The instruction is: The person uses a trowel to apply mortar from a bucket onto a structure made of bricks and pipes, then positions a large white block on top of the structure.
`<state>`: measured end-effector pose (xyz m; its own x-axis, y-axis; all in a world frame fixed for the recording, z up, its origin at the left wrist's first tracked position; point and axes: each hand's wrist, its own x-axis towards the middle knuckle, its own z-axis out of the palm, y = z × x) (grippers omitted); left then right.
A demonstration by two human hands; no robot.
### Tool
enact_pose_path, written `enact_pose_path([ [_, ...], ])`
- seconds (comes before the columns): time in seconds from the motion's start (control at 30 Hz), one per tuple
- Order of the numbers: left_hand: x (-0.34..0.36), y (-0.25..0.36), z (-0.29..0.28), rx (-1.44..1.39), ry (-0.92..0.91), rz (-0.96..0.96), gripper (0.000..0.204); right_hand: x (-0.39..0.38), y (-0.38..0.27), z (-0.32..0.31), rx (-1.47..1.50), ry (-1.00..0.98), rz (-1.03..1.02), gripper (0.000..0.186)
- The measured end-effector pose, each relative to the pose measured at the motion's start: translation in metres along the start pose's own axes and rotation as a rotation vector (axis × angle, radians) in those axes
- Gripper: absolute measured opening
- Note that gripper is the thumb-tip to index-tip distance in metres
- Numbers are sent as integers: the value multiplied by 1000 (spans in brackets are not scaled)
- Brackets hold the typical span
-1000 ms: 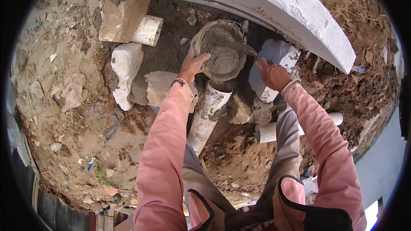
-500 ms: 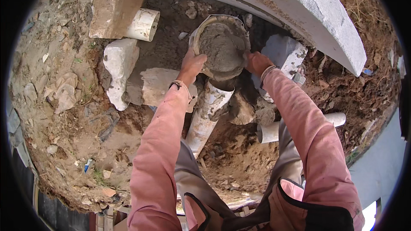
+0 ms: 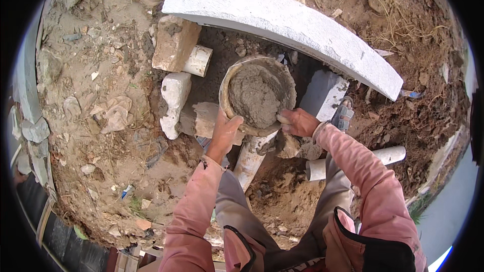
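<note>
A round pan [image 3: 228,81] heaped with grey wet mortar [image 3: 257,93] sits over a dug pit in the dirt. My left hand [image 3: 225,130] grips its near left rim. At the near right rim my right hand [image 3: 297,121] holds the pan too, fingers touching the mortar's edge. Both arms wear pink sleeves. Below the pan a white pipe [image 3: 250,157] runs toward my knees.
A long curved white concrete slab [image 3: 282,17] lies beyond the pan. White-painted stone blocks [image 3: 174,102], a tan brick [image 3: 174,43] and a short pipe piece [image 3: 197,60] stand at the left. Another block [image 3: 322,93] and a white pipe [image 3: 385,156] lie on the right. Rubble-strewn dirt surrounds the pit.
My right hand moved from the white block on the right onto the pan's rim. The pan is now level and closer, held by both hands.
</note>
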<state>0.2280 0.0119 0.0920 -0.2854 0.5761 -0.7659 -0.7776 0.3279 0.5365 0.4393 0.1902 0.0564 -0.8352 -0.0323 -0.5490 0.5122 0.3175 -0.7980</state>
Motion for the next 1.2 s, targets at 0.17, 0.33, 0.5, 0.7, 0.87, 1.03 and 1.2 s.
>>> enact_pose_path([
  [0.17, -29, 13, -9, -77, 77, 21, 53, -32, -82, -70, -1, -92, -27, 29],
  [0.33, -37, 6, -17, -110, 205, -23, 40, -71, -146, -131, -43, -67, 35, 28],
  [0.5, -63, 14, -6, -268, 295, -50, 42, -94, -213, -206, -16, 66, 126, 25],
  [0.7, -93, -1, -13, -331, 342, -54, 50, -32, -225, -287, -497, 454, -183, 34],
  [0.87, -104, -12, -17, -260, 308, -55, 54, 77, -205, -297, -864, 438, 93, 22],
  [1.03, -110, -20, -21, -214, 343, -108, 57, 83, -201, -257, -1020, 445, 273, 22],
  [1.2, -102, 0, -1, -246, 336, -55, 55, -58, -223, -229, -684, 625, -293, 47],
])
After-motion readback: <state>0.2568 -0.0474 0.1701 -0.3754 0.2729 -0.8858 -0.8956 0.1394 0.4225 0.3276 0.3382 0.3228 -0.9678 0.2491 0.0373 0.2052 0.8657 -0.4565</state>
